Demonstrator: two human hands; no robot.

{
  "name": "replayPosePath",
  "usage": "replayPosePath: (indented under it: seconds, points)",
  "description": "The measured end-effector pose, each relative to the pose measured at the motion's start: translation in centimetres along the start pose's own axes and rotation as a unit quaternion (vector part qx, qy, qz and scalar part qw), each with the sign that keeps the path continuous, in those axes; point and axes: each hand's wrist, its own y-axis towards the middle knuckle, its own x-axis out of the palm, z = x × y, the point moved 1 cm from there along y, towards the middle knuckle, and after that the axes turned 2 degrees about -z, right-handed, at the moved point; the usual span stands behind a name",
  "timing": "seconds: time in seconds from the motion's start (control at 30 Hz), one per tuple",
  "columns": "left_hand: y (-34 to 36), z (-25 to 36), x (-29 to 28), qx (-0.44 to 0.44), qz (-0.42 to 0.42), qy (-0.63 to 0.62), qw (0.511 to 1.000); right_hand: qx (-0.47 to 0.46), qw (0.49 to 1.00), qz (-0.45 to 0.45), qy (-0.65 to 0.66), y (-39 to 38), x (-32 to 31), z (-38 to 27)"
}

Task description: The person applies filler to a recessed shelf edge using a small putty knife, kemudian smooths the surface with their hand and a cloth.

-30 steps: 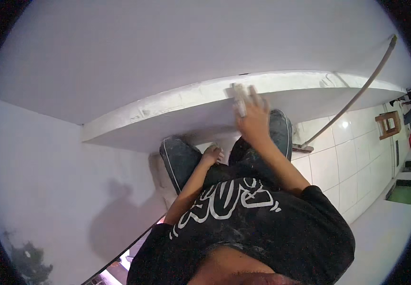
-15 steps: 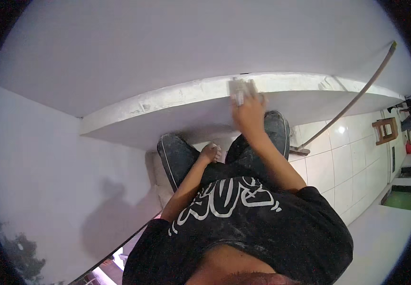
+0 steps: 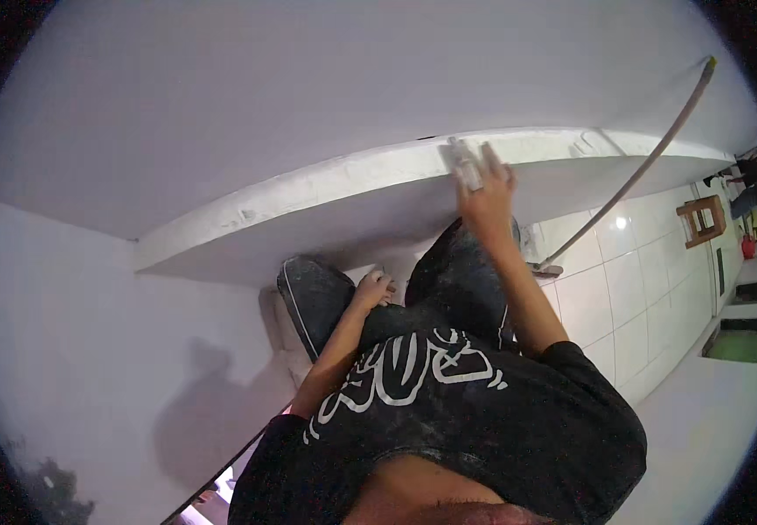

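Observation:
My right hand [image 3: 487, 199] is on the white ledge [image 3: 352, 172] that runs along the wall, its fingers bent over a small flat grey piece [image 3: 448, 159]. The piece looks like a sanding sheet or pad, partly covered by the fingers and blurred. Pale dust coats the fingertips. My left hand [image 3: 375, 287] rests in my lap near the left knee, its dusty fingers curled inward. Whether anything is inside that hand is hidden. Rough patches mark the ledge on both sides of my right hand.
A long pole [image 3: 641, 171] leans against the wall on the right, its foot on the tiled floor [image 3: 584, 302]. Farther right are a wooden stool [image 3: 702, 221], a red object [image 3: 748, 248] and another person [image 3: 756, 179]. A side wall [image 3: 63, 297] stands at left.
My right hand has slid a little to the right along the ledge with the grey piece. My left hand stays in my lap. The view has shifted slightly.

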Motion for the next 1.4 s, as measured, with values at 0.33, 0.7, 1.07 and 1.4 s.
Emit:
replayPosePath:
  seconds: [0.33,0.7,1.07,1.4]
  points:
    - [-0.7,0.2,-0.3,0.044,-0.01,0.017,0.999,0.09,0.995,0.025,0.047,1.4,-1.6,2.4]
    - [-2.1,1.1,-0.7,-0.005,0.009,0.029,1.0,0.169,0.976,0.107,0.083,0.1,-5.0,16.3]
    - [-0.3,0.6,0.1,0.003,-0.02,0.031,0.999,0.177,0.956,-0.015,-0.234,2.3,-3.7,35.2]
    - [-0.5,-0.2,-1.0,-0.023,-0.005,0.046,0.999,0.124,0.989,-0.069,-0.031,3.7,-1.6,23.0]
